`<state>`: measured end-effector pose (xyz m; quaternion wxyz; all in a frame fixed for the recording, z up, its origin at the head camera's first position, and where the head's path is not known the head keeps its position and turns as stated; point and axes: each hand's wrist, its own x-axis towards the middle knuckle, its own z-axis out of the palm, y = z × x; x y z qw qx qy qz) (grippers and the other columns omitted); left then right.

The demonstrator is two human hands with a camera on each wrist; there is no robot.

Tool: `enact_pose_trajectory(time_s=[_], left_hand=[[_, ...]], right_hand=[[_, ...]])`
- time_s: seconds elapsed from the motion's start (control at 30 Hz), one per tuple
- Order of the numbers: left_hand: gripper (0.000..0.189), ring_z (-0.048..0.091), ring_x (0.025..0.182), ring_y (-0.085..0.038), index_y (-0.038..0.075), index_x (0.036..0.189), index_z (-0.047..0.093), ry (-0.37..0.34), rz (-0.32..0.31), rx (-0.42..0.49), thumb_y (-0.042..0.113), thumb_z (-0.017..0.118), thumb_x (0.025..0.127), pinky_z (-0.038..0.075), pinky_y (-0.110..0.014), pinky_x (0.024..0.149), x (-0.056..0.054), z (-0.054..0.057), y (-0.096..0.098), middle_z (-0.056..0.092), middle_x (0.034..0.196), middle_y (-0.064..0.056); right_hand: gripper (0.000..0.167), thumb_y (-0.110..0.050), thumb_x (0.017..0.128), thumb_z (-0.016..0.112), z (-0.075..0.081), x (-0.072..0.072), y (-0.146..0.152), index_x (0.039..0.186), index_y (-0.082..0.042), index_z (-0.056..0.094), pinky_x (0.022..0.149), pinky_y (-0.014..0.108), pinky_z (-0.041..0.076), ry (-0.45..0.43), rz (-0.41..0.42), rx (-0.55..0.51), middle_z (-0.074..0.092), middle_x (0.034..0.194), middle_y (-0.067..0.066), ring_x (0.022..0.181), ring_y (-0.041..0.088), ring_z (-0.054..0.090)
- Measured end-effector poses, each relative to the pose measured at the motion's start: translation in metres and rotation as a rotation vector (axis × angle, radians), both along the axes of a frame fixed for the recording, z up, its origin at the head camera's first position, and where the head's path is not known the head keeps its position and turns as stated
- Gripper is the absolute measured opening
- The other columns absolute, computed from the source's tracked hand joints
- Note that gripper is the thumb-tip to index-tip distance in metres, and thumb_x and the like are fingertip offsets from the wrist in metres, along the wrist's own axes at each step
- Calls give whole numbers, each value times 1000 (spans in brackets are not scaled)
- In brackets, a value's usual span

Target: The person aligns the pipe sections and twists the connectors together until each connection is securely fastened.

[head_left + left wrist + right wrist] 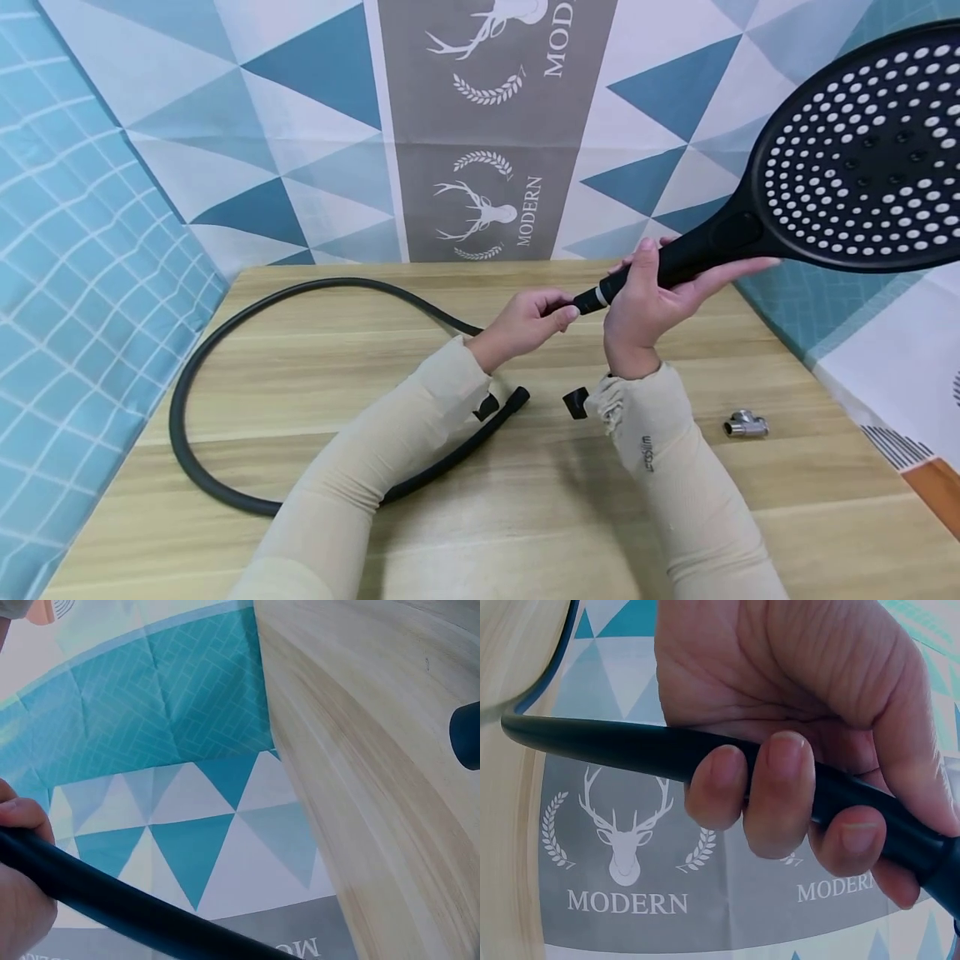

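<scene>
Left hand (525, 325): you're pinching the hose (177, 417) near the handle.
Right hand (642, 312): you're gripping the shower head (847, 158) above the tabletop (825, 500).
Joint (600, 295): apparently you're fastening it.
Left over: free end (519, 397) and tee (746, 424), lying unattached.

From my right hand (641, 312): shower head (862, 158) at two o'clock; on the table (330, 417), hose (178, 407) at nine, fitting (747, 424) at four.

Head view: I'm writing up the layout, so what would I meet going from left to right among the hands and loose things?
Black hose loop, left hand, right hand, metal fitting, perforated shower face.
</scene>
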<state>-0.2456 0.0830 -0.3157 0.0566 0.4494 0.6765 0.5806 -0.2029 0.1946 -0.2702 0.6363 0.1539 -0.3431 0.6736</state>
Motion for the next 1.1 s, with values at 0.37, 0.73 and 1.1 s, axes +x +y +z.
enact_pose_trajectory(time_s=[0.37, 0.73, 1.1], left_hand=[[27, 35, 51, -10, -3, 73, 50, 5, -73, -14, 0, 45, 100, 31, -23, 53, -4, 2, 4, 43, 63, 2], [20, 35, 51, -10, -6, 81, 58, -69, 10, -36, 5, 53, 98, 30, -23, 52, -4, 3, 7, 48, 66, 2], [18, 49, 61, -6, -12, 99, 67, -136, 84, 14, 4, 64, 91, 39, -21, 55, 2, 4, 9, 62, 73, -6]], right_hand=[[104, 15, 86, 54, 1, -3, 4, 141, -7, -31, 50, 30, 44, 27, -6, 32, 25, 147, 8, 70, 35, 45], [105, 16, 85, 55, -1, -4, 5, 141, -7, -31, 52, 31, 45, 24, -3, 19, 19, 150, 5, 70, 35, 45], [106, 16, 85, 55, 0, -3, 6, 142, -8, -30, 52, 31, 44, 31, -10, -9, 12, 154, -1, 72, 35, 44]])
